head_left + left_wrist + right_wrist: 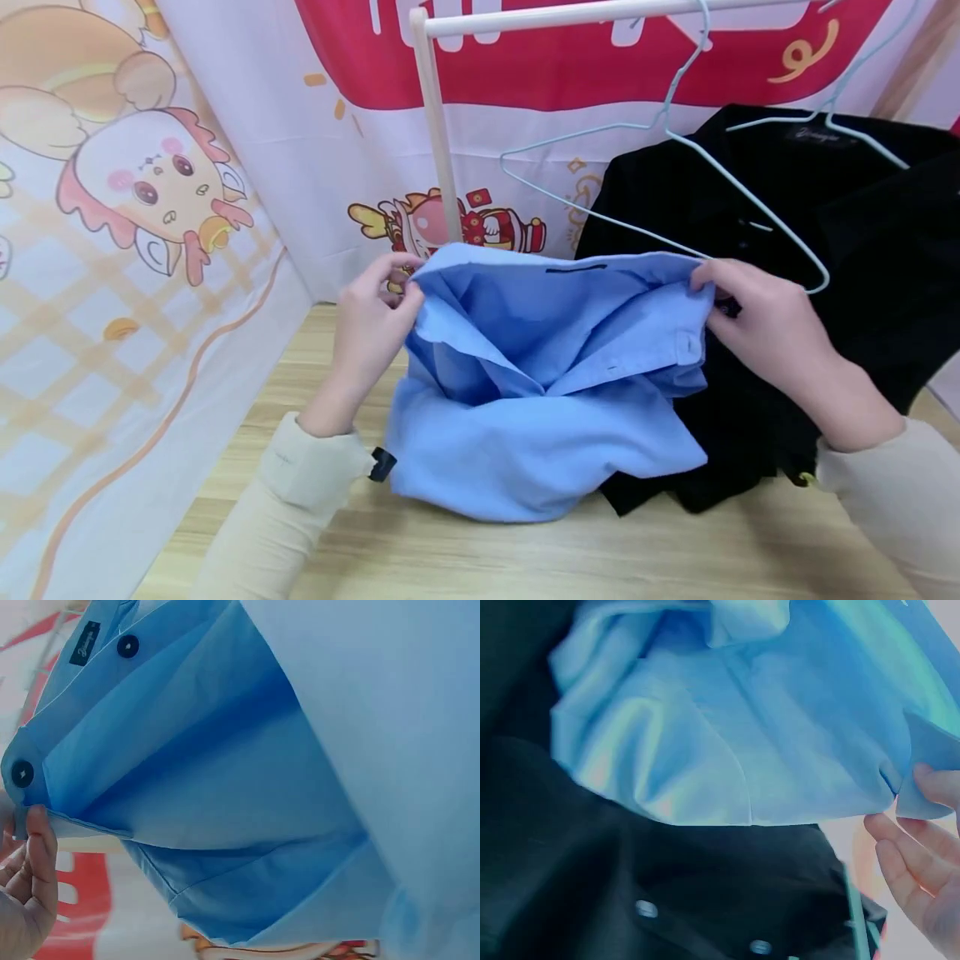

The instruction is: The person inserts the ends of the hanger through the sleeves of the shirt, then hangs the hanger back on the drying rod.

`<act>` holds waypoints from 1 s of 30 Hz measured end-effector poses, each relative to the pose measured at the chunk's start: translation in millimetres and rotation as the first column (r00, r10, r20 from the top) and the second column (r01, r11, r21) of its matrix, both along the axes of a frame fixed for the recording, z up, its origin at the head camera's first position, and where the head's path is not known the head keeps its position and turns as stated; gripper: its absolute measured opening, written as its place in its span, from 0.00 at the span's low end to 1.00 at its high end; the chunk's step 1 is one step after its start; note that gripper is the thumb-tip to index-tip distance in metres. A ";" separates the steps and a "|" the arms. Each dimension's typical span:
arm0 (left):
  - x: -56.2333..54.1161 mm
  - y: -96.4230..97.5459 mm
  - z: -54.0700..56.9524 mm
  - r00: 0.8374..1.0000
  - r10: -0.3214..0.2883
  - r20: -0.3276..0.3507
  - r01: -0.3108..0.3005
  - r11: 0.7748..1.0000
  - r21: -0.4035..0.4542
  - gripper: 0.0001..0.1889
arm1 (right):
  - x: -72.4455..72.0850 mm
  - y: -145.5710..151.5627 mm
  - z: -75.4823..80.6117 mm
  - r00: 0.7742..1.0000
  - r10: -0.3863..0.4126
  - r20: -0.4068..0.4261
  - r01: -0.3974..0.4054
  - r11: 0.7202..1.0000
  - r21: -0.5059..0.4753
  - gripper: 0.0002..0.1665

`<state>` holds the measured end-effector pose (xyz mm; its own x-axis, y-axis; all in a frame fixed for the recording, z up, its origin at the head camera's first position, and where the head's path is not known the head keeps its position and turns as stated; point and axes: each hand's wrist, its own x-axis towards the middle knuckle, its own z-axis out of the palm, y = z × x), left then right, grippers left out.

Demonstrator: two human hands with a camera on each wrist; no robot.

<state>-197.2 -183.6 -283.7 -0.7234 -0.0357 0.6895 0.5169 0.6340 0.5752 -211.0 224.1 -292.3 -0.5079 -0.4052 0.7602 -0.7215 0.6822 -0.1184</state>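
Note:
A light blue button-up shirt (pixel 540 467) is held up over the wooden table, its collar opening spread between two hands. My left hand (pixel 372 317) pinches the left end of its upper edge; in the left wrist view a dark button (pixel 22 774) sits just above the fingertips. At the opposite end, my right hand (pixel 776 321) pinches the edge between thumb and fingers. A small dark label (pixel 576 269) shows inside the back of the neck. The lower part of the shirt sags in folds, and its sleeves cannot be made out.
Behind the shirt, a pale blue wire hanger (pixel 665 125) hangs from a white rail (pixel 600 15). A black garment (pixel 660 179) hangs at the right on a second hanger (pixel 831 112), its lower part on the table (pixel 480 554). Printed cloth (pixel 247 100) covers the walls.

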 end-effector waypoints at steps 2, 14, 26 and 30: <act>3.3 0.9 9.5 0.998 -0.013 -0.067 0.014 1.000 0.014 0.13 | 5.6 0.6 10.1 0.999 -0.001 -0.048 -0.001 0.999 -0.041 0.22; 18.0 1.3 18.5 0.995 -0.093 -0.046 0.092 0.996 -0.008 0.17 | 29.9 -0.8 31.7 0.989 -0.084 -0.118 0.073 0.993 -0.095 0.16; 12.8 -7.4 -16.4 0.873 -0.129 0.470 0.146 0.989 0.001 0.20 | 27.1 -1.7 -8.6 0.973 0.103 0.209 -0.081 0.990 -0.113 0.25; 6.0 -5.8 -37.5 0.824 -0.079 0.562 0.184 0.974 -0.134 0.23 | 28.0 -8.1 -21.4 0.938 0.094 0.335 -0.095 0.995 -0.013 0.22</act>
<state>-191.2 -189.5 -321.2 -0.9722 0.1697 0.1613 0.2342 0.6996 0.6751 -183.0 216.1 -313.7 -0.6922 -0.4655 0.5515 -0.7014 0.6139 -0.3622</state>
